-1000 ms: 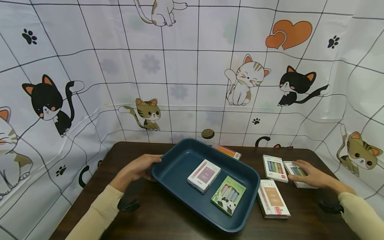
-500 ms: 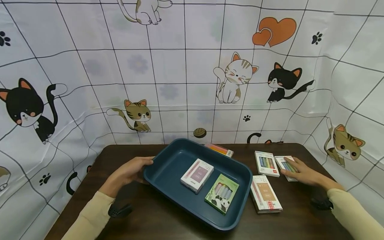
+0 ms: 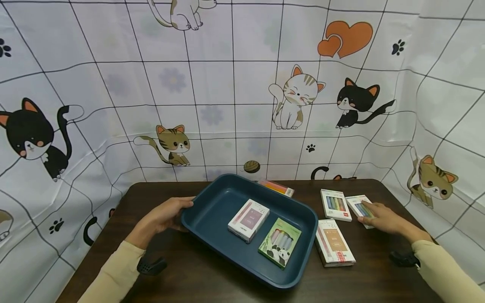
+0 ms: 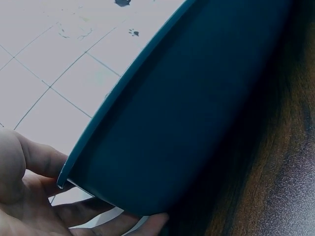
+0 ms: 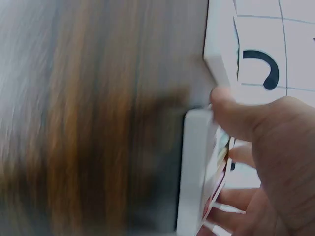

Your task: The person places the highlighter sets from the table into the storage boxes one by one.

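My left hand (image 3: 168,216) grips the left corner of a dark blue tray (image 3: 212,229); in the left wrist view the thumb lies at the rim and the fingers curl below it. Inside the tray lie a white and pink box (image 3: 249,220) and a green panda box (image 3: 280,243). At the right my right hand (image 3: 384,219) holds a small white crayon box (image 3: 358,206), partly hidden by the fingers. In the right wrist view the thumb is at that box's near edge, while the other fingers reach across its face.
Beside the held box lies a similar white box (image 3: 336,205) with coloured sticks. A thicker white and tan box (image 3: 335,243) lies near the tray's right side. Behind the tray, an orange pack (image 3: 278,188) is partly hidden. A cat-print cloth (image 3: 235,84) surrounds the dark table (image 3: 182,273).
The head view has shifted, moving the scene leftward. The small crayon box under my right hand has turned slightly, and the hand has shifted on it. My left hand stays on the tray.
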A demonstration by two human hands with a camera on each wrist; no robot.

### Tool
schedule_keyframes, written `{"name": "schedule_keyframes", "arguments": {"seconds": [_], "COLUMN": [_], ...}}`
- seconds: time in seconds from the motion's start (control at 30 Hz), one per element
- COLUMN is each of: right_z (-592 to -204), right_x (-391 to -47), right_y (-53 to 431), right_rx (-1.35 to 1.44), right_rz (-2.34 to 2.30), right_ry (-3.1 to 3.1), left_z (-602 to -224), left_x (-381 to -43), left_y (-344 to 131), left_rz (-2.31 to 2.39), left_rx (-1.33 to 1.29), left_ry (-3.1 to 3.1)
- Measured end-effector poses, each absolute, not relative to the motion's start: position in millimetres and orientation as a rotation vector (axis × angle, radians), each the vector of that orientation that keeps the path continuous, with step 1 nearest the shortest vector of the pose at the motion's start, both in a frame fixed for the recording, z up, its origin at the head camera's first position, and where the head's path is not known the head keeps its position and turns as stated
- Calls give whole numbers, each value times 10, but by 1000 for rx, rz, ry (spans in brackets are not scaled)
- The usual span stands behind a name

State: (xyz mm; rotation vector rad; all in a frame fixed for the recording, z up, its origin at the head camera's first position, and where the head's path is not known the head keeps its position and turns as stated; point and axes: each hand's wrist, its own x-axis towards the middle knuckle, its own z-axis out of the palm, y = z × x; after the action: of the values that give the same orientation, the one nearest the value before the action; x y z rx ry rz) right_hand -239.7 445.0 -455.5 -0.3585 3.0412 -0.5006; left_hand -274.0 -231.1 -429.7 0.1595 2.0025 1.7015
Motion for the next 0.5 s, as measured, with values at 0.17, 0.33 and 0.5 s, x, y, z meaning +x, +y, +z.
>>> {"name": "schedule_keyframes", "arguments": {"seconds": [0.17,0.33,0.5], "right_z": [-4538,-4497,-4479], "right_x": [-2446,-2452,-2395], "right_y": [4396,4363,4354], "right_rx": [-365,-246,-118], "right_rz": [-409,-398,-456], "right_ry": [3088,3111,3118], "left_z": [-4292,-4302,-4316], "left_x": [-2725,-2722,-2730], "left_y": [-2313,-2313,-2314], "left_rz": [1700,1703,1709], "left_rx": [143,139,137], "left_ry": [2018,2021,2019]}}
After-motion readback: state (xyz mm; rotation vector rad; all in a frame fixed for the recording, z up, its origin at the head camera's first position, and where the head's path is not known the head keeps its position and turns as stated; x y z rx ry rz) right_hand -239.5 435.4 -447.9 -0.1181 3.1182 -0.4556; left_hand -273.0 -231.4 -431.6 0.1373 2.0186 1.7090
